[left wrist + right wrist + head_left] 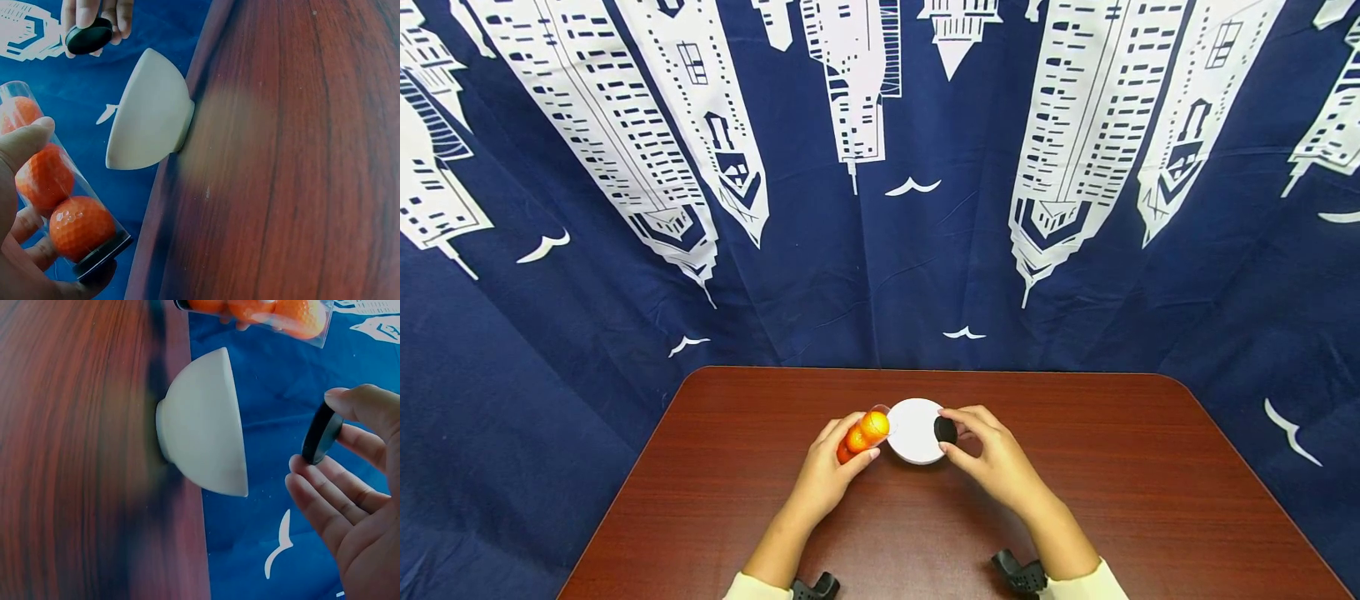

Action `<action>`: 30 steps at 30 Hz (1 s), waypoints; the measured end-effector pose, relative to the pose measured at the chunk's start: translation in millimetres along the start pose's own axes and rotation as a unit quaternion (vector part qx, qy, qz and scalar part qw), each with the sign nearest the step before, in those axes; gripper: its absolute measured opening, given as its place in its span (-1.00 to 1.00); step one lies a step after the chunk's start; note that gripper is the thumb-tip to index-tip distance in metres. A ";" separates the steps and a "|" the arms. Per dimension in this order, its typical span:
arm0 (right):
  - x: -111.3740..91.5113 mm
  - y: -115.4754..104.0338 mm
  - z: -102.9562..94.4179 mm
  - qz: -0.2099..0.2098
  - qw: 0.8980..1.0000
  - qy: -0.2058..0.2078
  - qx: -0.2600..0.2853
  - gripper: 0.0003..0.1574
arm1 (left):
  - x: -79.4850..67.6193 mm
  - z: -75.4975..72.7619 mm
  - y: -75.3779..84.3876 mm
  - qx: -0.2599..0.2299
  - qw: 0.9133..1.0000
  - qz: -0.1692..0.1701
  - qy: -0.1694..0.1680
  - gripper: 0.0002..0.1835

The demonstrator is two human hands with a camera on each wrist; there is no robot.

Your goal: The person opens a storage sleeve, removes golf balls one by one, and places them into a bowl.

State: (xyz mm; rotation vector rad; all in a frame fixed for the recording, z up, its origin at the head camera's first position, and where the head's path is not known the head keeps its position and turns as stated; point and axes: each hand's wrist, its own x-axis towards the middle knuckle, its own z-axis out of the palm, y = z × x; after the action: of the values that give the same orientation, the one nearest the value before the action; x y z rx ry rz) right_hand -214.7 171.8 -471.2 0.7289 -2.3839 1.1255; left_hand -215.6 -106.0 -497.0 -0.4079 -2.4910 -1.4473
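My left hand (829, 468) grips a clear plastic tube (78, 181) holding three orange golf balls (81, 228). The tube tilts, its uncapped end toward the bowl and a black cap (103, 256) on its lower end. Between the hands stands a white bowl (914, 431) on the table, its inside bare in the head view. On the bowl's right side, my right hand (996, 454) pinches a round black lid (322, 434) between thumb and fingers. That lid is held apart from the tube, above the level of the bowl's rim in the wrist views.
The brown wooden table (917, 542) has rounded far corners. Behind it hangs a dark blue cloth (865, 283) printed with white buildings and birds. Black wrist mounts (1021, 573) sit by both sleeves at the near side.
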 end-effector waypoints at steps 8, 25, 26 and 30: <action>-2.7 10.6 -0.5 0.047 0.998 -0.013 -0.043 -0.44 | -1.9 0.6 -0.9 0.003 1.000 0.004 0.011 -0.43; -14.1 43.7 -1.8 0.150 0.983 -0.053 -0.094 -0.41 | -1.2 1.4 -1.5 -0.004 1.000 -0.001 0.011 -0.44; -14.6 45.1 -1.7 0.157 0.981 -0.058 -0.096 -0.41 | -1.1 1.5 -1.3 -0.003 1.000 0.003 0.012 -0.44; -15.6 48.6 -1.1 0.173 0.977 -0.070 -0.103 -0.41 | -0.8 1.8 -0.5 -0.008 1.000 0.007 0.012 -0.44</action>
State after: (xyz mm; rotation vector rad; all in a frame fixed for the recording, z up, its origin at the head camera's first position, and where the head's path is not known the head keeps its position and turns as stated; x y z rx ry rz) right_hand -232.0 203.2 -507.5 0.3401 -2.7729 0.9553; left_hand -215.1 -104.7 -498.5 -0.4077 -2.4551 -1.4589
